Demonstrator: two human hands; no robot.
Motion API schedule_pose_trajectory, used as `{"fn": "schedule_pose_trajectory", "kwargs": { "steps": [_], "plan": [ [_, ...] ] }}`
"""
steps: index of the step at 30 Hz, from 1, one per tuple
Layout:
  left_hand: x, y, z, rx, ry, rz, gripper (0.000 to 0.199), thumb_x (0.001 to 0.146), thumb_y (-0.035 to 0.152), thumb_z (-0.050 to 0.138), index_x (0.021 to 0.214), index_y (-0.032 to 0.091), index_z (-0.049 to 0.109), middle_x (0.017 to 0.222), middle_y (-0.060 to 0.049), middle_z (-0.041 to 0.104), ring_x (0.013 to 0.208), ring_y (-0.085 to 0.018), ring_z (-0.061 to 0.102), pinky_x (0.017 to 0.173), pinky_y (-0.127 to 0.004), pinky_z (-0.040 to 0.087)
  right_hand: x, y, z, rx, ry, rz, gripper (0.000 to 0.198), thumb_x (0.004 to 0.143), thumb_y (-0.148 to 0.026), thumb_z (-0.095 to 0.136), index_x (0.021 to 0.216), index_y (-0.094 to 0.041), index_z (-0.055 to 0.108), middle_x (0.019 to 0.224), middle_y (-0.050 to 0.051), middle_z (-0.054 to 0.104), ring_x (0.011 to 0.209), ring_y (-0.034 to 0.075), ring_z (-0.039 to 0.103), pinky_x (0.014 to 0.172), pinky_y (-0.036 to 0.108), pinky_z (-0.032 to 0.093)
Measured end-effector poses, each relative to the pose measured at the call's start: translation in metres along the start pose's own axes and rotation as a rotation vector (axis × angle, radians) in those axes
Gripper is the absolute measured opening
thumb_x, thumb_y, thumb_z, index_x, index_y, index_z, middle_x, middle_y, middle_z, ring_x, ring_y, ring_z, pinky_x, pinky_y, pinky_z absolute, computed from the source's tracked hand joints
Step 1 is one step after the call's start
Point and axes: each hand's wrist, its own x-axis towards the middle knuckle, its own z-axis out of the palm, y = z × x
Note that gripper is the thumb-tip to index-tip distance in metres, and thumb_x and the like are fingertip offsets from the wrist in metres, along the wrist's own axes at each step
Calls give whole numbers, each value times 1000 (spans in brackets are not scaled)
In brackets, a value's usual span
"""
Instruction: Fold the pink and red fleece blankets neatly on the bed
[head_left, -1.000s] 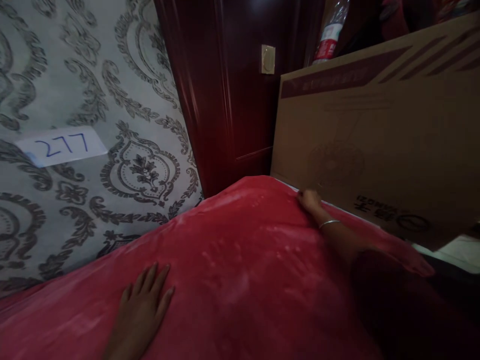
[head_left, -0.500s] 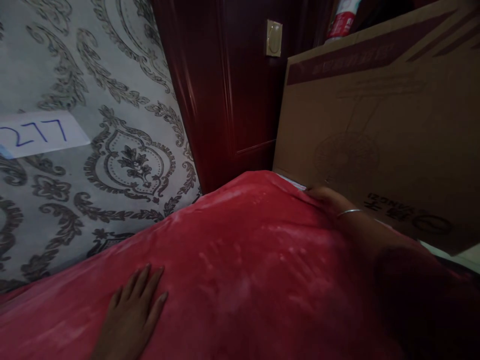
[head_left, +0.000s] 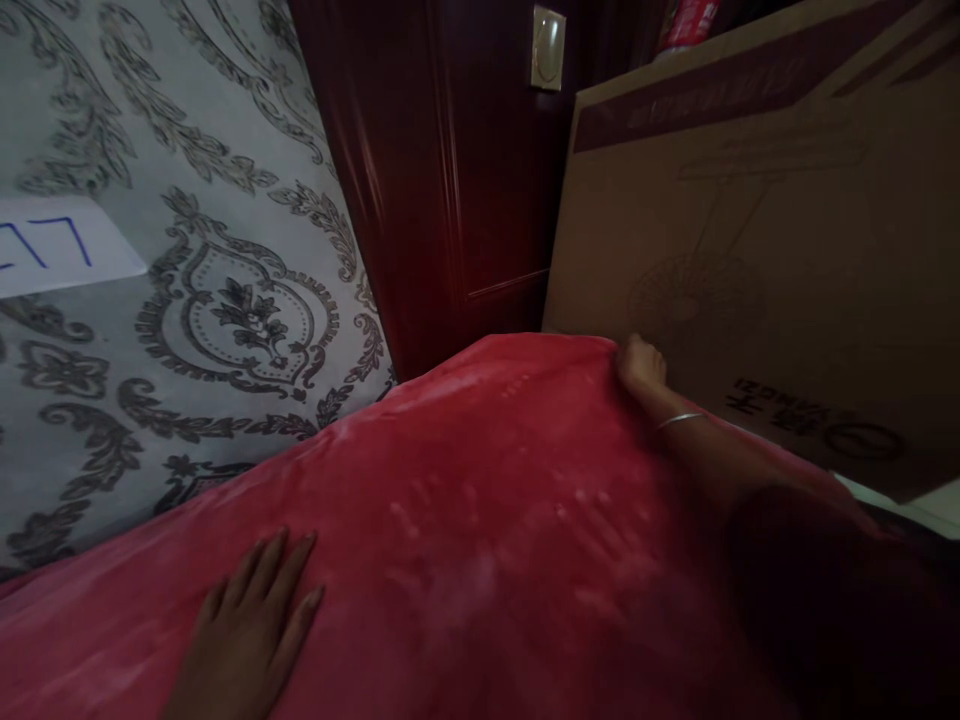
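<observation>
Head view: a red sheet (head_left: 480, 600) spreads across the foreground. Left of the sheet stands a patterned wall (head_left: 247, 310); right of it, a cardboard box (head_left: 637, 215); beyond it, a dark red panel (head_left: 487, 210). The person's left hand (head_left: 236, 630) lies open and flat on the sheet, gripping nothing. The right hand (head_left: 641, 368) is curled closed on the sheet's far right edge, a bracelet (head_left: 679, 418) at its wrist.

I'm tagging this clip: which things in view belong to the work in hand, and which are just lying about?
In use: red cover; left hand, flat on it; right hand, closed at its edge.

Just around: cardboard box; red-labelled bottle; paper on the wall.
</observation>
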Motion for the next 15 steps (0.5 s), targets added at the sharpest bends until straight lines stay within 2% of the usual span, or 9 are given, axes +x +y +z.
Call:
{"fn": "schedule_pose_trajectory", "kwargs": {
  "steps": [3,7,11,13,15],
  "plan": [
    [-1,-2,1,-11,-7,5,70,87,55,36,147,23,56,157,-8,47,148,-33,39,116,-55,35,-4,3,15,27,13,33,43,101,-18,30,129,-6,61,118,27,68,107,32,68,86,38,51],
    [-1,-2,3,-31,5,-4,70,87,54,39,147,23,56,157,-9,47,149,-34,38,116,-56,35,-7,10,34,45,21,9,43,100,-16,30,128,-6,61,116,25,69,105,31,68,85,37,50],
    [-2,-1,3,-55,28,-8,72,87,55,38,151,24,50,161,-7,41,149,-34,37,117,-58,33,-8,14,39,51,41,-18,45,98,-14,29,127,-6,62,117,25,68,104,30,66,86,39,49],
    [-2,0,3,-57,30,1,73,87,56,38,152,25,49,161,-6,41,150,-34,36,118,-60,31,-12,13,39,49,84,-90,44,99,-19,31,128,-9,63,124,24,65,111,31,62,91,40,48],
    [-2,0,3,-54,21,18,72,87,56,38,152,26,49,159,-5,44,150,-34,35,119,-61,29,-19,9,43,28,114,-293,43,100,-28,36,129,-12,65,131,21,62,121,33,56,99,43,45]
  ]
}}
